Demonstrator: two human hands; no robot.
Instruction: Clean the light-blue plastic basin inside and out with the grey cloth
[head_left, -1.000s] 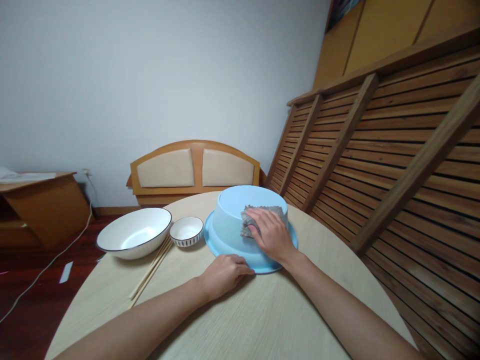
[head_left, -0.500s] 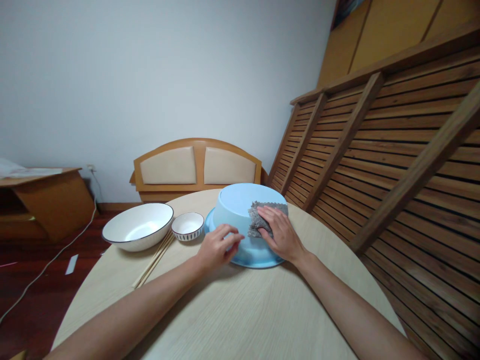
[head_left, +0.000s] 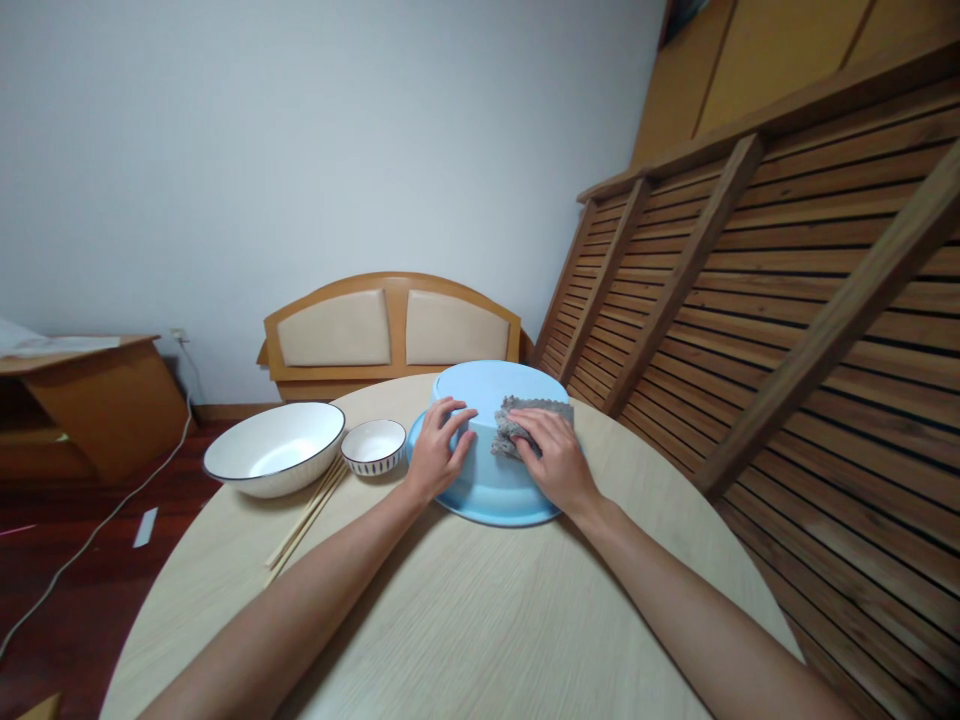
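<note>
A light blue basin [head_left: 498, 490] lies upside down on the round wooden table [head_left: 480, 620], its flat bottom facing up. My right hand [head_left: 551, 455] grips a grey cloth [head_left: 510, 430] and presses it against the basin's side and upper edge. Fingers apart, my left hand [head_left: 442, 450] rests against the left side of the basin and holds nothing else. Just left of the basin is a small striped bowl [head_left: 373, 447]. Beyond it sits a large white bowl [head_left: 276, 448] with a dark rim.
Several wooden chopsticks [head_left: 306, 518] lie between the bowls and my left forearm. A headboard [head_left: 397, 330] stands behind the table. Wooden slatted panels [head_left: 750, 300] lean along the right. A white cable [head_left: 112, 520] runs across the floor at left.
My left hand has moved up and spread its fingers on the basin's left side. My right hand has stayed on the basin with the cloth, which is now more bunched.
</note>
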